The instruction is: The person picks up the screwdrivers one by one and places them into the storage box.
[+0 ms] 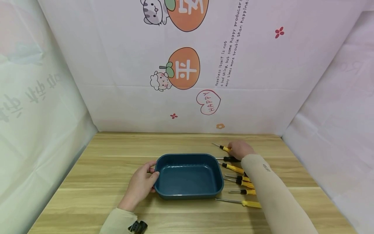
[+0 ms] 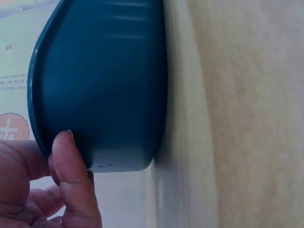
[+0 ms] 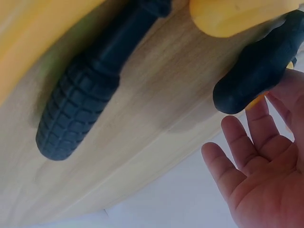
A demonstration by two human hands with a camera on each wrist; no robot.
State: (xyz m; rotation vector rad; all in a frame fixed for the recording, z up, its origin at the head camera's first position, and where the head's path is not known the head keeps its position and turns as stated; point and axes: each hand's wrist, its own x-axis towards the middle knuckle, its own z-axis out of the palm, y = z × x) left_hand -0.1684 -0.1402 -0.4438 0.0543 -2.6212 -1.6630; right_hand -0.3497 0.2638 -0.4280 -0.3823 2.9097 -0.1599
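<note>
A dark blue rectangular tray point(image 1: 188, 197) stands on the wooden table. My left hand point(image 1: 142, 182) grips its left end, thumb at the rim and fingers against the outside wall; the left wrist view shows a fingertip point(image 2: 64, 147) on that wall. Beyond the tray's far right corner, my right hand point(image 1: 241, 149) pinches the yellow handle of the farthest screwdriver point(image 1: 226, 149), whose shaft points left. That handle is mostly hidden by the hand. Just nearer lies a black-handled screwdriver point(image 1: 230, 159), its smooth handle point(image 3: 256, 69) close to my fingers in the right wrist view.
Several screwdrivers with yellow-and-black handles point(image 1: 233, 168) lie in a column right of the tray, shafts toward it. The nearest point(image 1: 250, 204) is partly under my right forearm in view. Another black textured handle point(image 3: 78, 99) lies among them. White printed sheets point(image 1: 131, 107) enclose the table point(image 1: 117, 152).
</note>
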